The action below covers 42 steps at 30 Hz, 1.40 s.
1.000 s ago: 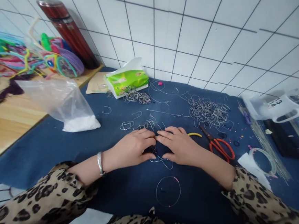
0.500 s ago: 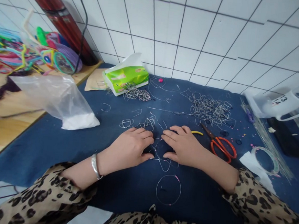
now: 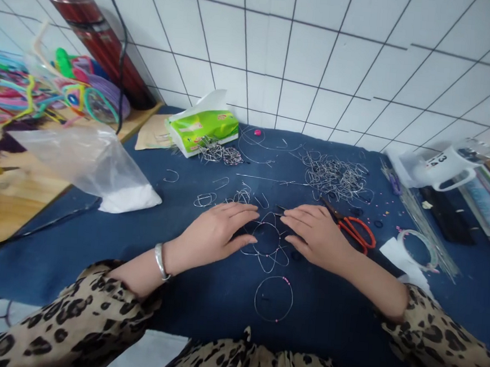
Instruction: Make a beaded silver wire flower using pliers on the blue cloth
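A flower-shaped wire piece [image 3: 267, 255] lies on the blue cloth, with looped petals around a central ring and small pink beads on it. My left hand [image 3: 218, 229] curves along its left side, thumb apart from the fingers. On the opposite side my right hand [image 3: 319, 237] is likewise spread, fingertips by the petals. Both hands are open and hold nothing; whether the fingertips touch the wire is hard to tell. Nearer me lies a single wire ring [image 3: 286, 280] with pink beads. Orange-handled scissors [image 3: 358, 231] rest right of my right hand, partly hidden by it.
Behind the hands are a tangled wire pile [image 3: 334, 176], loose bent wires [image 3: 205, 199] and a green tissue pack [image 3: 204, 129]. A plastic bag of white material [image 3: 129, 197] lies left. Right are a clear coil [image 3: 418, 251], straight wires [image 3: 430, 226] and a white mug [image 3: 445, 165].
My hands have drawn apart from the wire flower, and more of its ring and petals shows between them. The yellow handle by my right hand is now hidden. The view has shifted slightly.
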### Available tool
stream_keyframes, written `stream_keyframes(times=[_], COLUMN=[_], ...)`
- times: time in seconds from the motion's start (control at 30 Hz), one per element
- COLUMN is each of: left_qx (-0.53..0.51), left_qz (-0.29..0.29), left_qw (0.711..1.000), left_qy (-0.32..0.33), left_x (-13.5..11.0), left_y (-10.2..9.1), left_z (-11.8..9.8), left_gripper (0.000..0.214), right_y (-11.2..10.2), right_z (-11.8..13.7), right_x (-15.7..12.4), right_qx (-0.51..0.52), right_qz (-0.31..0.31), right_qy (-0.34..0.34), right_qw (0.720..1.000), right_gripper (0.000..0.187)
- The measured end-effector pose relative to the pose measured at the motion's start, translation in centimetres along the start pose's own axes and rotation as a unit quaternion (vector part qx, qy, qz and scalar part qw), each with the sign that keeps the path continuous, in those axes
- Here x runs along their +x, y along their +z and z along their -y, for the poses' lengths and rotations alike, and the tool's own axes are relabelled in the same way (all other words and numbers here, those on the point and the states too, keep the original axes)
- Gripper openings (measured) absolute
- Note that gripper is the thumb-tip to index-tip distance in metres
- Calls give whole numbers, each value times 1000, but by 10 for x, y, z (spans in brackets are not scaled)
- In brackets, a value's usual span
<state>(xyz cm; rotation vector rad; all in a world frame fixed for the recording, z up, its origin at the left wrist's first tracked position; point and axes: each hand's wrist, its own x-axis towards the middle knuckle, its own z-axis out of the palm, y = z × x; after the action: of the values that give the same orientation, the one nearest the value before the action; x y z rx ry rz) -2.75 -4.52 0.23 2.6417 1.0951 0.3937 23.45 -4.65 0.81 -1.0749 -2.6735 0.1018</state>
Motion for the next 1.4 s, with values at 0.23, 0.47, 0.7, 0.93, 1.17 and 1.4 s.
stream_keyframes(times=[0.23,0.47,0.7,0.93,1.17,1.4], left_qx=[-11,21,38,45,-35,8], left_qz=[41,81,98,117,63,48], left_qw=[998,994,989,987,995,996], left_qy=[50,69,107,101,61,80], left_x=[5,0,-3,-4,6,8], left_y=[24,28,32,25,15,20], left_z=[-17,-13,-6,-9,-4,-3], left_gripper=[64,58,59,66,43,44], right_y=[10,19,22,20,20,23], right_z=[16,18,14,12,13,18], right_x=[-22,-23,-26,-30,-27,-24], right_qx=[26,22,-4,0,19,13], right_qz=[22,59,65,65,44,46], right_qy=[23,-4,-17,-19,-17,-11], right_qw=[999,998,998,998,999,999], right_gripper=[34,31,35,36,33,39])
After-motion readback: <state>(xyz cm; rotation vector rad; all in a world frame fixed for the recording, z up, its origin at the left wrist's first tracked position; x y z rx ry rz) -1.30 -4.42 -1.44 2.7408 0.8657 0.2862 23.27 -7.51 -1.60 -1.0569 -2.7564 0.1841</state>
